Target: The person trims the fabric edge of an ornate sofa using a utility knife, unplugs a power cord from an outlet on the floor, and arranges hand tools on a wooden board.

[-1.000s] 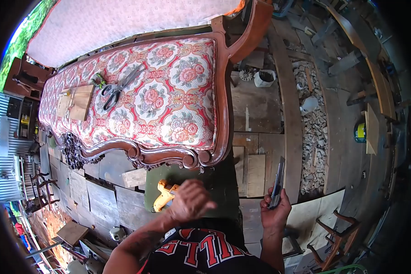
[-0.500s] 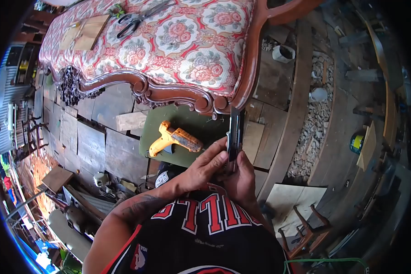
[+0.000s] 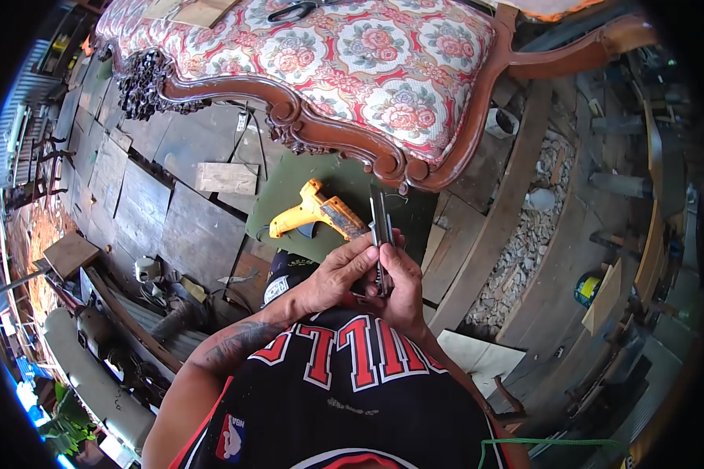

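Observation:
Above my lap, my left hand (image 3: pixel 338 275) and my right hand (image 3: pixel 401 283) are closed together around a long, narrow metal stapler (image 3: pixel 381 221). Its dark and silvery strips point away from me and stand slightly apart at the far end. A small coiled part shows between my fingers; the lower end is mostly hidden by my hands. Just beyond, to the left, a yellow staple gun (image 3: pixel 314 209) with a dark, worn side lies on a green padded surface (image 3: pixel 270 199). The flower-patterned seat (image 3: pixel 405 109) with a carved wooden frame (image 3: pixel 332 129) is beyond that.
Scissors (image 3: pixel 293 11) and a thin board (image 3: pixel 203 11) lie on the seat. On the plank floor are a loose wood piece (image 3: pixel 227 178), a strip of gravel (image 3: pixel 516 258) and a round container (image 3: pixel 588 289). Tools and scrap (image 3: pixel 172 313) crowd the left side.
My view has shifted, so the seat appears higher and farther right. The stapler has tilted, its far end now leaning left, and its strips look more spread. Both hands still hold it.

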`<state>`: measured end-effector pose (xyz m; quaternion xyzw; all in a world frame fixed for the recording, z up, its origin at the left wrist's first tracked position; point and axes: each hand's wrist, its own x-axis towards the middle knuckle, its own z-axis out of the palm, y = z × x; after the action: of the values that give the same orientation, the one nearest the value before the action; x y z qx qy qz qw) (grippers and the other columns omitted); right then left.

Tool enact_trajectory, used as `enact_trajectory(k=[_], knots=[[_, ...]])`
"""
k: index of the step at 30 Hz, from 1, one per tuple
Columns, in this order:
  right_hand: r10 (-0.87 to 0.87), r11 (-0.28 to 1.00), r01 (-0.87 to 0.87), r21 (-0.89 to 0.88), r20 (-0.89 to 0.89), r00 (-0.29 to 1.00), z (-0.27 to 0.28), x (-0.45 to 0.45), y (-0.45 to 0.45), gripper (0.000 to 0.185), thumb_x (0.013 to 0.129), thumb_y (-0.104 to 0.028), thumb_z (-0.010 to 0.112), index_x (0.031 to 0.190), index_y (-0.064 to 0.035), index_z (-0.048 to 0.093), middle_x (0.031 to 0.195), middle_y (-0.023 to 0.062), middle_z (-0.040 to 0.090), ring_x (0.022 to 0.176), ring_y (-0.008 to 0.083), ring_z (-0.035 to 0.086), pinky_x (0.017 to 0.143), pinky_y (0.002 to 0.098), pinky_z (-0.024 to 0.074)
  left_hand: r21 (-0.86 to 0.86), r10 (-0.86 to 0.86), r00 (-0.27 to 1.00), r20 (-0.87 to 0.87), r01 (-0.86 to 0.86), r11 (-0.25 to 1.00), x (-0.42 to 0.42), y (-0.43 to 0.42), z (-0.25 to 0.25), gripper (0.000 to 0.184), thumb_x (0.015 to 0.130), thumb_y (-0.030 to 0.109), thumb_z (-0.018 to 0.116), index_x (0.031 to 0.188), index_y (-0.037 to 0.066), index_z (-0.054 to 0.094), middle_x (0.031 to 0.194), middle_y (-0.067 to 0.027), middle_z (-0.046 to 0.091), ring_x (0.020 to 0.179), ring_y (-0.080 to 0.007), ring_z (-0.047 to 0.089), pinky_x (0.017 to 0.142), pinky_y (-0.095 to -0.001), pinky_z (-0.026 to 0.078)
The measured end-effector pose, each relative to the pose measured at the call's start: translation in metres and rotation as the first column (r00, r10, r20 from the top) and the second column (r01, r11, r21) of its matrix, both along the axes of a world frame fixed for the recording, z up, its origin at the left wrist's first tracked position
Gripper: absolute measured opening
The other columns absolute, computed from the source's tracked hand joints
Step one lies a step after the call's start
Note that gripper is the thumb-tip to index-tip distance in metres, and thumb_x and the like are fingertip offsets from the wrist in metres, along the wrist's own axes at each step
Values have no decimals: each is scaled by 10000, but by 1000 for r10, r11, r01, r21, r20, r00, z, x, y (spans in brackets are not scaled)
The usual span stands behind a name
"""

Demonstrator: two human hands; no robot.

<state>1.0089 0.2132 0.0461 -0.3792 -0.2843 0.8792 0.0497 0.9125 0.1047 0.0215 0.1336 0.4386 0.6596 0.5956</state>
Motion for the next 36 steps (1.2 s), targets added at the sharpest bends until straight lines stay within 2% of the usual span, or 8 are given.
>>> enact_trajectory(k=[6, 14, 18, 20, 22, 26, 34, 36], knots=[[151, 988, -149, 33, -87, 985, 5, 0, -5, 222, 1025, -261, 504, 1124, -68, 552, 856, 10, 504, 669, 85, 500, 504, 194, 368, -20, 57, 998, -35, -57, 998, -7, -9, 5, 503, 1074, 353, 380, 1481, 58, 387, 1419, -62, 516, 751, -52, 545, 673, -201, 500], [184, 983, -184, 10, -102, 978, 9, 4, -3, 228, 1023, -228, 500, 1176, -63, 536, 883, 12, 500, 706, 88, 496, 554, 203, 387, 8, 63, 998, -11, -63, 998, -6, -9, 3, 516, 1073, 366, 374, 1486, 58, 374, 1407, -72, 523, 757, -40, 551, 650, -195, 499], [281, 931, -272, 244, 0, 960, 5, 9, -1, 239, 1028, -229, 493, 1181, -52, 541, 860, 4, 515, 692, 72, 488, 561, 209, 390, 2, -1, 998, -67, 1, 1000, -7, -22, 9, 554, 1061, 340, 433, 1506, 27, 329, 1421, -119, 508, 1057, -146, 574, 915, -283, 479], [296, 760, -345, 551, 179, 938, -12, 17, 13, 279, 1048, -208, 442, 1228, -24, 549, 871, 14, 543, 710, 67, 485, 589, 223, 399, -127, -59, 975, -215, 32, 991, -1, -43, 2, 628, 1035, 353, 507, 1501, -24, 319, 1386, -169, 533, 1222, -218, 543, 1072, -345, 397], [320, 303, -366, 880, 268, 909, -37, 19, 37, 274, 1041, -154, 438, 1245, 4, 530, 889, 107, 536, 746, 195, 536, 686, 326, 449, -268, -207, 964, -165, 158, 950, -6, -75, 9, 631, 1021, 391, 521, 1472, -27, 378, 1401, -187, 525, 1305, -248, 484, 1108, -339, 355], [384, -107, -362, 926, 374, 844, -85, 2, 56, 370, 1007, -141, 500, 1338, 23, 495, 1034, 175, 515, 932, 312, 523, 853, 415, 435, -412, -155, 985, -73, 111, 904, 5, -124, 9, 608, 1014, 405, 519, 1430, -33, 445, 1390, -181, 535, 1293, -248, 493, 1107, -332, 353], [253, -425, -286, 859, 416, 873, -130, -50, 43, 430, 889, -116, 660, 1309, -49, 595, 1075, 146, 550, 1014, 328, 531, 891, 446, 428, -575, 217, 976, -28, -194, 795, 38, -167, -11, 596, 991, 416, 558, 1387, -26, 506, 1357, -167, 566, 1279, -238, 507, 1099, -326, 358], [244, -358, -312, 880, 410, 879, -123, -54, 40, 365, 867, -50, 663, 1231, -28, 660, 1081, 164, 581, 1003, 322, 561, 897, 423, 445, -585, 256, 966, -43, -232, 777, 37, -171, -10, 601, 987, 423, 564, 1379, -28, 513, 1354, -166, 568, 1275, -235, 511, 1089, -323, 367]])
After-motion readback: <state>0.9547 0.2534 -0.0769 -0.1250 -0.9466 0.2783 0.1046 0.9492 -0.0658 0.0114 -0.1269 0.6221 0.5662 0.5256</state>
